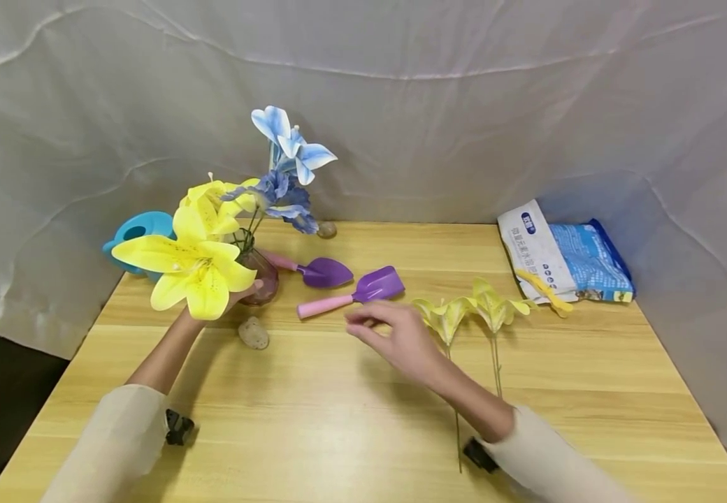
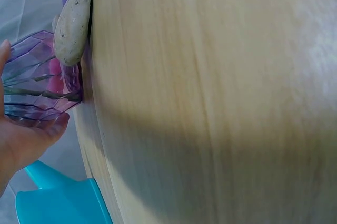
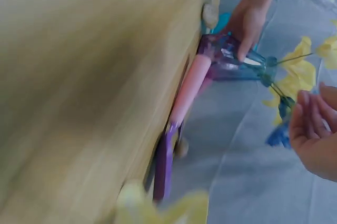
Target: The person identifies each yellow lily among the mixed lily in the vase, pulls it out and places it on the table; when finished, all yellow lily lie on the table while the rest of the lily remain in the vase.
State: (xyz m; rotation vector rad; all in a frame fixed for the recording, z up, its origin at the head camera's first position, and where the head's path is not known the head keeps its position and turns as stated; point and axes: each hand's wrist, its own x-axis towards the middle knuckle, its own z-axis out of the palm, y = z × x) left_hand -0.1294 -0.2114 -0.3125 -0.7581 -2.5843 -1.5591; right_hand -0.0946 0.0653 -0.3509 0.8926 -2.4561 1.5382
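A translucent purple glass vase (image 1: 265, 274) stands at the left of the table, and my left hand (image 3: 249, 25) grips it round the side. Large yellow lilies (image 1: 198, 265) in the vase hide much of that hand in the head view. Blue flowers (image 1: 294, 157) rise from the same vase. My right hand (image 1: 398, 337) hovers over the middle of the table, fingers loosely bent, with nothing in it. Two more yellow lilies (image 1: 448, 318) with long stems lie just right of it. Nearest its fingertips is a purple spade (image 1: 379, 283) with a pink handle.
Behind the vase lies a purple trowel (image 1: 326, 272). A teal watering can (image 1: 143, 227) stands at far left. Stones lie near the vase, one in front (image 1: 254, 333) and one behind (image 1: 326, 229). A blue-white bag (image 1: 565, 251) and a yellow tool (image 1: 542, 290) lie back right.
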